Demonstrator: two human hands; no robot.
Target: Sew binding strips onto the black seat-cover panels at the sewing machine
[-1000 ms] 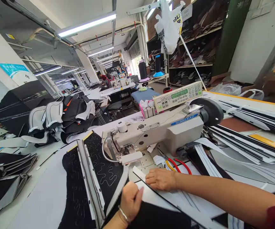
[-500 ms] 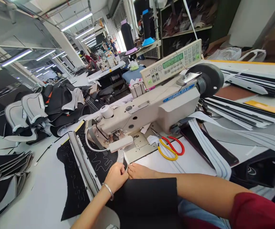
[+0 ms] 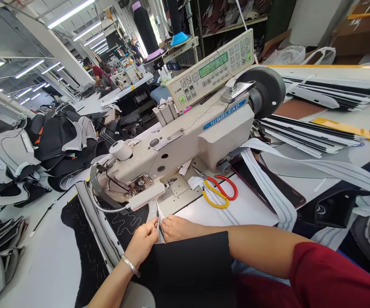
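Just in front of the sewing machine point(image 3: 178, 149), my left hand point(image 3: 142, 240) has its fingers closed on the edge of a black fabric panel point(image 3: 188, 265). Close beside it, my right hand point(image 3: 180, 229) grips the white strip point(image 3: 159, 209) along that edge, its fingertips partly hidden. The strip runs up to the needle area behind a white lamp point(image 3: 146, 196). A black piece with wavy stitching point(image 3: 123, 226) lies under the machine head, left of the hands. The lower panel hangs over my lap.
Scissors with red and yellow handles point(image 3: 217, 190) lie right of the needle plate. A dark flat device point(image 3: 268, 182) and striped white tape point(image 3: 268, 188) are farther right. Piled grey and black pieces point(image 3: 14, 149) crowd the left. Thread cones point(image 3: 146, 30) stand behind.
The view has turned, so the machine and table appear farther left. My hands are slightly farther apart, both still at the fabric edge and strip.
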